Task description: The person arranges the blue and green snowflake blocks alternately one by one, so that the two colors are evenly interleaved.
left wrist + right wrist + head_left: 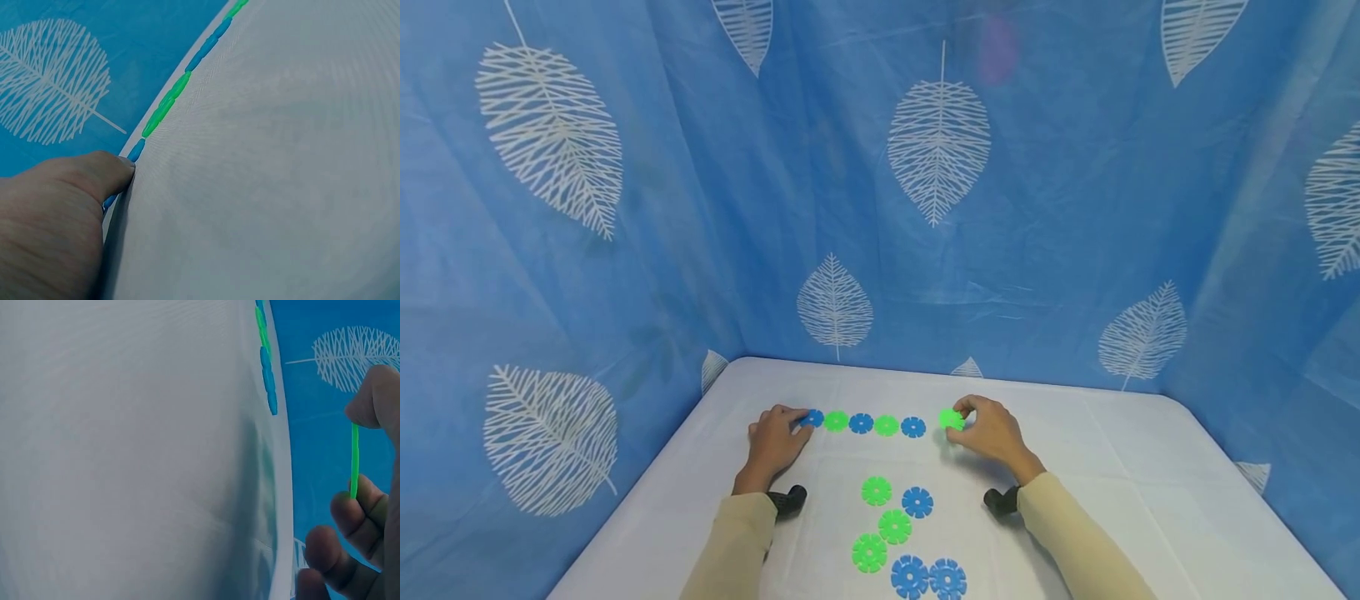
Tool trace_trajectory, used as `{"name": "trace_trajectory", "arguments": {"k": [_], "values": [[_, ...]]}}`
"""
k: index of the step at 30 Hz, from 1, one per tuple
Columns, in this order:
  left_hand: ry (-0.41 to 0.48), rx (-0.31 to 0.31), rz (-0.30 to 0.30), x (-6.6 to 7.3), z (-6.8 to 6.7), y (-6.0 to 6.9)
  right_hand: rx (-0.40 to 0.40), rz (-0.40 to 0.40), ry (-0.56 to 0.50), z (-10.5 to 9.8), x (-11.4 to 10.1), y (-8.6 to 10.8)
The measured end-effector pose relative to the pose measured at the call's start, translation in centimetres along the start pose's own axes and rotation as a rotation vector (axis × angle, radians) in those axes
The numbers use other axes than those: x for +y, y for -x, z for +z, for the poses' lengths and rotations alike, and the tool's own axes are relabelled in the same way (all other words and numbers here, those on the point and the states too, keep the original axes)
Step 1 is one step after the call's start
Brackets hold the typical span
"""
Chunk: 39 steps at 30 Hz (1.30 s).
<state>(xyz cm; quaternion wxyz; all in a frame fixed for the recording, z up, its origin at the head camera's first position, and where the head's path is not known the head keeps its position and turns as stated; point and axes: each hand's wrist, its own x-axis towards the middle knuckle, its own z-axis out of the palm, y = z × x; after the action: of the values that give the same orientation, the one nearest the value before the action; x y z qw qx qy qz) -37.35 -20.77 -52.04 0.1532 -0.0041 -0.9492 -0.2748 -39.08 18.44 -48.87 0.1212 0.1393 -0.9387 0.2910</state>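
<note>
Head view: the right hand point(992, 431) is pinching a bright-green notched plastic disc point(951, 419) by its rim, at 3 o'clock from the blue notched plastic disc point(907, 427) ending the row. The left hand point(775, 440) is gripping the row's 9 o'clock blue disc point(815, 417), thumb and finger. Risk, I am judging: rim-only contact could be letting the green one slip; a left-hand twitch could be skewing the row — neighbours are lying close. The right wrist view is showing the held disc edge-on, off the white cloth-covered table point(137, 425). Only the head view is showing loose green and blue notched discs point(888, 527), at 6 o'clock from the row.
</note>
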Motion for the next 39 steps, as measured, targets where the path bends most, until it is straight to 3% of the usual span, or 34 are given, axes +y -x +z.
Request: {"name": "trace_trajectory", "arguments": {"k": [9, 17, 39], "values": [[-0.004, 0.006, 0.004, -0.2, 0.2, -0.3, -0.001, 0.021, 0.052, 0.8, -0.4, -0.7], [-0.002, 0.020, 0.015, -0.2, 0.3, -0.5, -0.058, 0.069, 0.083, 0.9, -0.4, -1.3], [0.004, 0.013, 0.005, 0.0, 0.0, -0.1, -0.133, 0.044, 0.102, 1.6, -0.2, -0.9]]}}
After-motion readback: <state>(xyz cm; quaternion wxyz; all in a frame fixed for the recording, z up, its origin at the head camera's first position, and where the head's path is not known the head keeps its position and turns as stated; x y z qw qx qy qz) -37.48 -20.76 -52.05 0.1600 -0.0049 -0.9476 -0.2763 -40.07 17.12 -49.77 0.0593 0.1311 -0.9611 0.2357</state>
